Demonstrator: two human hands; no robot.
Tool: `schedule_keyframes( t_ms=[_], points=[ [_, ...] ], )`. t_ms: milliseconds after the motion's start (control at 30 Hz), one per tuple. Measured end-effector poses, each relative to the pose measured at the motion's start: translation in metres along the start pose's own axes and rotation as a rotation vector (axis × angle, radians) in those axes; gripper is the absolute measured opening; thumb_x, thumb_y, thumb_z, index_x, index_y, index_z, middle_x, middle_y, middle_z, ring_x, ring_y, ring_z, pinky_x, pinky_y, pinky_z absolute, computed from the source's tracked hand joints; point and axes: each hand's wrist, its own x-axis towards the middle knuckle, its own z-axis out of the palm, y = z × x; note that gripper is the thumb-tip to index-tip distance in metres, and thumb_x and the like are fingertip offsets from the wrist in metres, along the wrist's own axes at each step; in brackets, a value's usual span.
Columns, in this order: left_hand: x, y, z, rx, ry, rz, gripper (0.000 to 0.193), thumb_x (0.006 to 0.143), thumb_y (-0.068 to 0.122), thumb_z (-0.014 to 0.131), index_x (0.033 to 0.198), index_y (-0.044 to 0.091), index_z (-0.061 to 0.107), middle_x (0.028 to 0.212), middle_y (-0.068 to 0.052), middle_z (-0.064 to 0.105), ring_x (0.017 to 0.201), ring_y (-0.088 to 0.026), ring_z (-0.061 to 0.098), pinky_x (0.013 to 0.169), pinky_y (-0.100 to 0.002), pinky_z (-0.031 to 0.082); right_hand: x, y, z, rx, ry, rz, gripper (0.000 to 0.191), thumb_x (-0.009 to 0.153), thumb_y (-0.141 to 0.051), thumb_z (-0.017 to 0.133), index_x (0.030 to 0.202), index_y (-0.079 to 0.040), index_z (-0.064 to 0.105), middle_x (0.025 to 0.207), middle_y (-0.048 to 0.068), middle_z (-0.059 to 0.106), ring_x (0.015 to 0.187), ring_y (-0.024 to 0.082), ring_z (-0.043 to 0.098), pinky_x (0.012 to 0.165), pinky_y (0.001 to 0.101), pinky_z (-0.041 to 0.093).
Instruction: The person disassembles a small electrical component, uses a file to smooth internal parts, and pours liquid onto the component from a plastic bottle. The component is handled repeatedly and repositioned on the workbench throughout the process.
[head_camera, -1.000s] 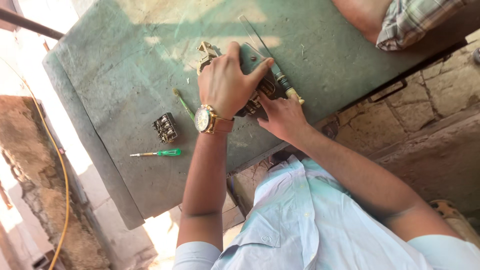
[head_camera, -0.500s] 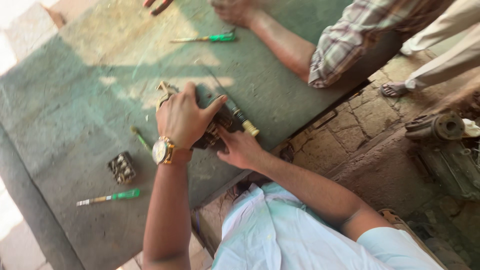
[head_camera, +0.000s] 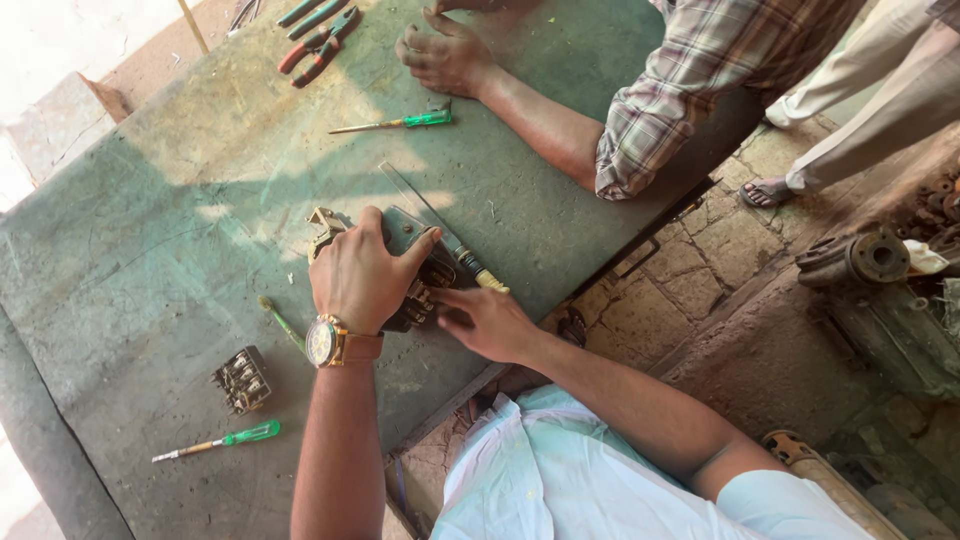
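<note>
On the green table (head_camera: 150, 260), left hand (head_camera: 362, 275) clamps a metal part (head_camera: 405, 262); right hand (head_camera: 490, 322) lies open beside it.

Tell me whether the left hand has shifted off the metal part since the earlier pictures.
No. The left hand still presses on the metal part, same distance from the small terminal block.

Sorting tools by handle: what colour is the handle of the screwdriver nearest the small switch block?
Translucent green handle on the screwdriver, seen in the head view.

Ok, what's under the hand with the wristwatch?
The left hand covers a dark metal part with a brass-coloured piece poking out, on the green table. The part's middle is hidden by the palm.
</note>
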Motion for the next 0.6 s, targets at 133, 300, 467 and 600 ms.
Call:
schedule_keyframes(
  t_ms=[133,300,467,600],
  points=[
    [0.001,-0.004,-0.004,-0.025,-0.019,0.009,0.071,0.084,0.073,0.066,0.091,0.002,0.064,0.079,-0.023,0.072,0.077,-0.043,0.072,0.069,-0.053,0.055,0.003,0.01,-0.002,-0.11,0.121,-0.127,0.016,0.097,-0.017,0.07,0.11,-0.008,0.076,0.095,0.01,0.077,0.081,0.025,0.076,0.077,0.0384,0.061],
    [0.006,-0.017,-0.012,-0.066,-0.017,0.028,0.072,0.084,0.074,0.065,0.092,0.001,0.064,0.079,-0.023,0.072,0.079,-0.043,0.071,0.072,-0.053,0.054,0.007,0.011,-0.011,0.044,0.25,-0.287,0.015,0.098,-0.01,0.068,0.108,0.0,0.071,0.101,0.017,0.074,0.09,0.033,0.075,0.079,0.0419,0.059],
    [0.006,-0.024,-0.008,-0.152,0.033,0.076,0.073,0.084,0.074,0.066,0.094,0.002,0.065,0.081,-0.022,0.073,0.078,-0.042,0.072,0.068,-0.052,0.053,0.018,0.014,-0.013,-0.05,0.285,-0.308,0.01,0.1,-0.008,0.07,0.105,0.0,0.072,0.099,0.018,0.072,0.09,0.036,0.073,0.078,0.0432,0.057],
    [0.006,-0.028,-0.005,-0.122,0.06,0.07,0.073,0.084,0.076,0.067,0.086,0.003,0.059,0.07,-0.019,0.069,0.071,-0.04,0.07,0.064,-0.05,0.053,0.029,0.021,0.0,-0.068,0.345,-0.331,0.011,0.098,-0.005,0.072,0.109,-0.001,0.072,0.098,0.015,0.071,0.085,0.033,0.072,0.075,0.0419,0.057]
  ],
)
